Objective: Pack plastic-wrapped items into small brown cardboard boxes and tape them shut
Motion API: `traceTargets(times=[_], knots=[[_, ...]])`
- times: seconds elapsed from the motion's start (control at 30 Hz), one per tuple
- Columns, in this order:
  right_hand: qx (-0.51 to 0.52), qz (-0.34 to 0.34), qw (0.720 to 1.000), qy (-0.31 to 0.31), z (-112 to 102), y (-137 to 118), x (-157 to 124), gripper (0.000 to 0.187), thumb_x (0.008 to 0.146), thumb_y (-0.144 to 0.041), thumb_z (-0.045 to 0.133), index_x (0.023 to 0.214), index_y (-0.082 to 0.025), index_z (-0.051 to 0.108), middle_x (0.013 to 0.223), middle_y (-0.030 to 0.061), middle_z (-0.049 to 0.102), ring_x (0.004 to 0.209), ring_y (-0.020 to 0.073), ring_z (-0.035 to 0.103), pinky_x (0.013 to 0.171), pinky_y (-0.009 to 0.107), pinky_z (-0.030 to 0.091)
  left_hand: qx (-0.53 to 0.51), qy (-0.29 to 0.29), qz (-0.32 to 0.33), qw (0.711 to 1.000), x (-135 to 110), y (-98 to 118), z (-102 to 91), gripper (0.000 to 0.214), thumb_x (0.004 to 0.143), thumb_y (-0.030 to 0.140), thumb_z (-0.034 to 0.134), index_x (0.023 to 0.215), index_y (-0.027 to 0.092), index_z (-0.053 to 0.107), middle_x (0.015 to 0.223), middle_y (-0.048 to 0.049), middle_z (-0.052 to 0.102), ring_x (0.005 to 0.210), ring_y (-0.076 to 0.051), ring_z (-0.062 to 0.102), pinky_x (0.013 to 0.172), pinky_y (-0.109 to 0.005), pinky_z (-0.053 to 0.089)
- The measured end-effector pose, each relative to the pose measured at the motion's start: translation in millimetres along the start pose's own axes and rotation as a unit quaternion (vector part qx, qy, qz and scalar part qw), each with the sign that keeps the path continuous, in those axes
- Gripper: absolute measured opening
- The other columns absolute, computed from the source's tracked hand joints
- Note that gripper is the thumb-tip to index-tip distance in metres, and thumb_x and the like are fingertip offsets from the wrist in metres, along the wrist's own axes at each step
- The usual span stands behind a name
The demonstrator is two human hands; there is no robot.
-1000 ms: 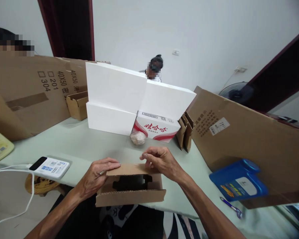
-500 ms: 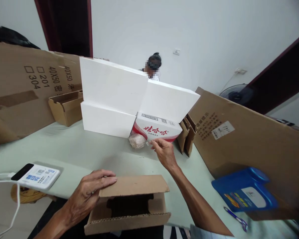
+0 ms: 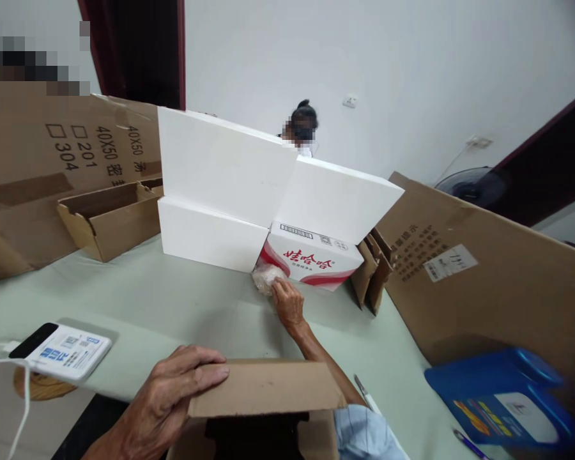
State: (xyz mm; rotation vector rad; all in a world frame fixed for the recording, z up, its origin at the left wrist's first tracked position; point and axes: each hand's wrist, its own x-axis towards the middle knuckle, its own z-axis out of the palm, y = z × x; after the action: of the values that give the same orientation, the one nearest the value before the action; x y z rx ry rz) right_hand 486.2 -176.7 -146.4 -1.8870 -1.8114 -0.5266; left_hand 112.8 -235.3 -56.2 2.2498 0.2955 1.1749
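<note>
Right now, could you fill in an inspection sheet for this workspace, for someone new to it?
Surface: pale green table, bearing boxes and loose items.
Things in hand: open cardboard box nearest the wearer; clear-wrapped bundle before the red-and-white box.
Clutter: blue container at right; white device at left.
Hands: left hand on the cardboard box's flap; right hand touching the wrapped bundle, grip unclear.
Cables: white cable at the device, hanging past the table edge.
Surroundings: stacked white boxes, a person beyond them, a fan behind at right.

Green tabletop (image 3: 206, 313): white device (image 3: 64, 351) (one end black), blue jug (image 3: 501, 388), wrapped bundle (image 3: 264, 281).
</note>
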Motion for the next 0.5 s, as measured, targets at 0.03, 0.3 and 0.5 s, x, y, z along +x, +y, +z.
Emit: traceTargets(times=[0.03,0.3,0.5], knots=[[-0.008,-0.007,1.0,-0.001,3,1,-3,0.02,0.104,-0.015,0.059,0.095,-0.023,0.076,0.125,0.0102,0.08,0.099,0.0221,0.069,0.08,0.029,0.045,-0.001,0.004,0.002,1.0,1,0,-0.3,0.061,0.098,-0.003,0.045,0.138,0.032,0.074,0.119,-0.0087,0.081,0.103,-0.017,0.08,0.084,-0.022,0.064],[-0.028,-0.027,0.999,-0.001,11,4,-12,0.014,0.101,-0.027,0.071,0.114,-0.023,0.077,0.137,0.0141,0.074,0.118,0.0293,0.067,0.094,0.036,0.051,-0.002,0.019,0.008,1.0,-1,0,3.3,0.059,0.098,-0.003,0.044,0.136,0.03,0.075,0.118,-0.0093,0.081,0.102,-0.016,0.08,0.083,-0.022,0.064],[0.0,-0.004,1.0,0.002,9,7,0,0.017,0.106,-0.021,0.059,0.103,-0.024,0.076,0.121,0.009,0.076,0.109,0.0237,0.066,0.098,0.036,0.05,0.008,0.016,0.011,1.0,0,4,0.7,0.065,0.092,-0.008,0.044,0.133,0.03,0.076,0.117,-0.0072,0.082,0.103,-0.014,0.081,0.087,-0.02,0.064]])
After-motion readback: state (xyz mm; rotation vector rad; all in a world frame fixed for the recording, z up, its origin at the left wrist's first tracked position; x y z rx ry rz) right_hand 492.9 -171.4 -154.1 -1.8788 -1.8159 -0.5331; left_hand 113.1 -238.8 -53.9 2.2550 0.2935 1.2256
